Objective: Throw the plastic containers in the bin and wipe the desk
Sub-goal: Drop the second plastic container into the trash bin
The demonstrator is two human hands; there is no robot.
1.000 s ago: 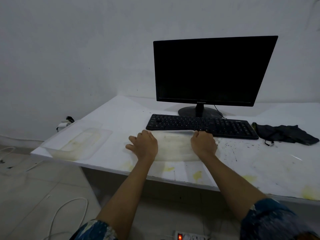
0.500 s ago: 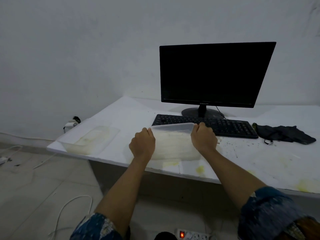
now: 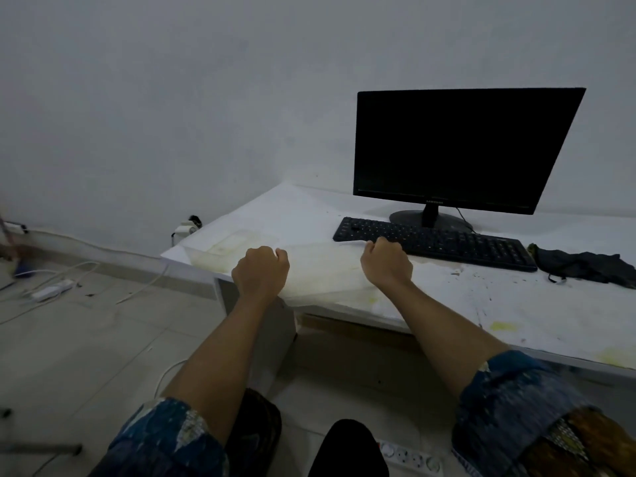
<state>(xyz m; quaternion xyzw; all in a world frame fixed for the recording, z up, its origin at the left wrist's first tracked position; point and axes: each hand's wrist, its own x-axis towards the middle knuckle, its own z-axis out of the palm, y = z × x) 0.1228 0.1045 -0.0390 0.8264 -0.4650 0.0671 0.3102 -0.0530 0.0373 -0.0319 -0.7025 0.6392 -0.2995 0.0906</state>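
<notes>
Two hands hold one clear plastic container (image 3: 323, 270) at the table's (image 3: 516, 304) front left edge, left hand (image 3: 260, 274) and right hand (image 3: 387, 262) closed on its sides; a second container (image 3: 220, 249) sits at the left corner; next, carry it to a bin, not seen; the monitor (image 3: 461, 149) reads SAMSUNG.

Both my bare forearms reach forward from rolled-up blue patterned sleeves (image 3: 509, 404), held roughly side by side and apart. My left hand (image 3: 261, 273) is curled into a loose fist, knuckles up, fingers tucked under. My right hand (image 3: 387, 261) is curled the same way, a little farther forward, wrist slightly bent.
</notes>
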